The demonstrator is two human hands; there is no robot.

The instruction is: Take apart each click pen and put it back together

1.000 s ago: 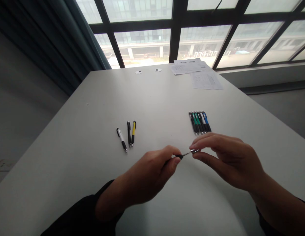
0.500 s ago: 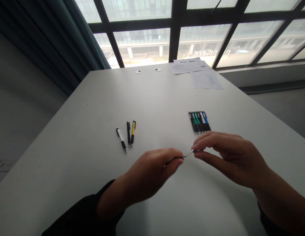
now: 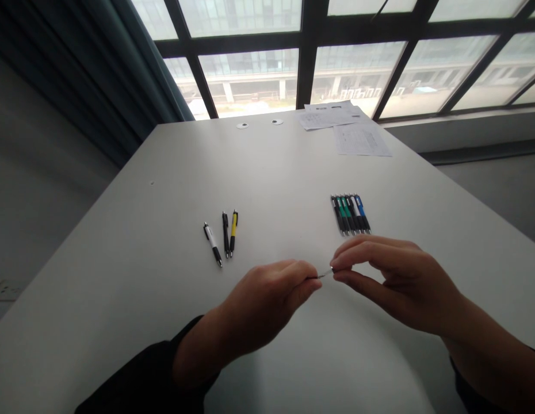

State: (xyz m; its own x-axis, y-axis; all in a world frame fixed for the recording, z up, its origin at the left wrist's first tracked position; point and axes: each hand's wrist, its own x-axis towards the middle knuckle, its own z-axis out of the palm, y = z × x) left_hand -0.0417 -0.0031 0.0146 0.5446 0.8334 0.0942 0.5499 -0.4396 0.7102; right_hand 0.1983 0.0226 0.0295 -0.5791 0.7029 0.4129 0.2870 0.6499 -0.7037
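My left hand (image 3: 265, 302) is closed around a pen, whose barrel is almost wholly hidden by the fingers. From it a thin pen refill (image 3: 325, 273) sticks out to the right. Thumb and fingertips of my right hand (image 3: 401, 282) pinch a small silver pen tip (image 3: 332, 268) at the refill's end. Left of the hands lie a white-and-black pen (image 3: 213, 245), a black pen (image 3: 225, 234) and a yellow-and-black pen (image 3: 233, 233). Just beyond my right hand, several pens (image 3: 350, 215) in black, green, white and blue lie side by side in a row.
The white table (image 3: 185, 172) reaches to the window. Printed paper sheets (image 3: 362, 140) lie at its far right. Two cable holes (image 3: 277, 122) are near the far edge. A dark curtain (image 3: 99, 69) hangs at the left.
My right hand has moved a little left with the pen tip, so less of the refill shows between the hands. My left hand has barely moved, and the pens on the table are unchanged.
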